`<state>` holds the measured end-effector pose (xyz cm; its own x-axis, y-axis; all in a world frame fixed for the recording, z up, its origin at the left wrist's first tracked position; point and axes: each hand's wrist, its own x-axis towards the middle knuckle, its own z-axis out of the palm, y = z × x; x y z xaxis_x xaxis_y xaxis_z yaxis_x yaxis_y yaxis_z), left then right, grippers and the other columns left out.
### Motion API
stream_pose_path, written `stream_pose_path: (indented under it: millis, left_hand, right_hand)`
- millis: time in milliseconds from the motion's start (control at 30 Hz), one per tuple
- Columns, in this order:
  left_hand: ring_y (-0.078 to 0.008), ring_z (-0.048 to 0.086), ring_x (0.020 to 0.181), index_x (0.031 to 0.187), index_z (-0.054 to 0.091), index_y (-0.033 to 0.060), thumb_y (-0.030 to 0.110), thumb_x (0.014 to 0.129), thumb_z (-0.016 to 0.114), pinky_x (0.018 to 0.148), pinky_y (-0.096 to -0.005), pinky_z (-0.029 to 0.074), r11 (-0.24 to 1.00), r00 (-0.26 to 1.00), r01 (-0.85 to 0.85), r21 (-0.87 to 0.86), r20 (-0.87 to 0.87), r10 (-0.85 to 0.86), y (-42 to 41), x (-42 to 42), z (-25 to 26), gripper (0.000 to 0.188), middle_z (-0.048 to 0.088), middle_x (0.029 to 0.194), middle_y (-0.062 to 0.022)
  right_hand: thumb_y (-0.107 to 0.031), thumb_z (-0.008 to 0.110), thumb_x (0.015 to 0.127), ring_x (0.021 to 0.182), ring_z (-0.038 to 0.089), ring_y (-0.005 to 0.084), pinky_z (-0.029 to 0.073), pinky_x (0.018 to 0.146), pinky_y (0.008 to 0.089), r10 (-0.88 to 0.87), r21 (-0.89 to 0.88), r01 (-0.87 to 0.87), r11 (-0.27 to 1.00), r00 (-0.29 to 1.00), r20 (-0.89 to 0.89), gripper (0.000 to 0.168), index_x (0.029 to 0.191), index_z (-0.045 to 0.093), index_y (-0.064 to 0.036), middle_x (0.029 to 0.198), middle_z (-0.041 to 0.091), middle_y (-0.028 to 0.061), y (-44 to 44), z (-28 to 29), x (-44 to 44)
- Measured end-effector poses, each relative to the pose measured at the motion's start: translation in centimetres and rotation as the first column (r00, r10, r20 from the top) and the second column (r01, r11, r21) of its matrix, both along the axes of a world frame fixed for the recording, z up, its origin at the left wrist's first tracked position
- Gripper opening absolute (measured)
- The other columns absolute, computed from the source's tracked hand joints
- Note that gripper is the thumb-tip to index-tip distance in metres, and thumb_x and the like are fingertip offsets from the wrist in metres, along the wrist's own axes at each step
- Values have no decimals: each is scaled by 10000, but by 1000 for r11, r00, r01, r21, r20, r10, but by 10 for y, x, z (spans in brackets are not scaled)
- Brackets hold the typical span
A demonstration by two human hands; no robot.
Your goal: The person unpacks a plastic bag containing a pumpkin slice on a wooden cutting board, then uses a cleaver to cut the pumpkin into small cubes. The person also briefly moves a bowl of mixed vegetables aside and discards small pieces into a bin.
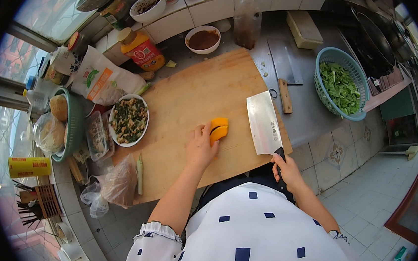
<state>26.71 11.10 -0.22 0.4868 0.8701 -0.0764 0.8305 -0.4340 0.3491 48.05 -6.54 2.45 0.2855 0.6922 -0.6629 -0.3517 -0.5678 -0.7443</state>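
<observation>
My left hand point(201, 144) grips two orange-fleshed vegetable pieces point(219, 129), probably pumpkin, against the wooden cutting board point(190, 91). A dark gap runs between the pieces, and my fingers hide their left side. In my right hand point(286, 170) is the black handle of a cleaver point(264, 122). Its broad steel blade bears writing and lies over the board's right edge, apart from the pieces. A second cleaver point(285, 64) with a wooden handle rests on the metal counter beyond that edge.
Left of the board are a bowl of chopped filling point(130, 120), a plastic bag point(119, 187) and a green stalk point(140, 173). Behind it stand a bowl of brown sauce point(204, 40) and a yellow jar point(142, 52). A blue basket of chopped greens point(339, 85) stands at right.
</observation>
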Motion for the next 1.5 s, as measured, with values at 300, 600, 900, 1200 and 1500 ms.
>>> stream_pose_path:
  millis: [300, 600, 900, 1200, 1500]
  left_hand:
    - [-244, 491, 1138, 1315, 436, 93, 327, 833, 655, 918, -377, 441, 886, 781, -257, -385, 457, 426, 29, -18, -26, 578, 492, 1251, -107]
    - [-239, 503, 1175, 1237, 458, 18, 252, 979, 435, 1028, -350, 401, 370, -579, -206, -906, 418, 701, 96, -112, -40, 349, 528, 1220, -97]
    - [-242, 554, 1093, 1131, 470, -27, 67, 919, 434, 947, -336, 484, 306, -701, -219, -926, 368, 610, 112, -110, -42, 235, 530, 1143, -120]
    - [-224, 575, 1065, 1166, 457, 10, 85, 892, 471, 859, -314, 514, 320, -557, -189, -928, 370, 744, 45, -108, 11, 285, 545, 1142, -109]
    - [-223, 605, 1004, 1106, 489, -12, 96, 880, 500, 848, -314, 523, 353, -524, -377, -856, 511, 681, 42, -200, 65, 250, 590, 1062, -116]
  right_hand:
    - [-345, 519, 941, 428, 427, 94, 351, 414, 231, 85, -33, -84, 996, 996, 11, 329, 883, 516, -22, 565, 478, 25, 25, -7, 16]
    - [-336, 527, 937, 428, 426, 87, 353, 408, 228, 143, -63, -141, 988, 989, 27, 307, 887, 521, -33, 565, 477, 21, 29, -13, 29]
    - [-333, 521, 942, 421, 424, 86, 350, 396, 222, 150, -51, -149, 988, 989, 11, 290, 874, 513, -51, 563, 482, 18, 29, -18, 32]
    - [-328, 516, 944, 410, 428, 89, 349, 387, 222, 139, -63, -137, 989, 990, 36, 297, 867, 513, -40, 552, 489, 23, 30, -22, 35]
    - [-321, 504, 950, 395, 421, 95, 344, 377, 224, 127, -42, -126, 991, 991, 37, 299, 864, 512, -35, 536, 486, 26, 29, -25, 31]
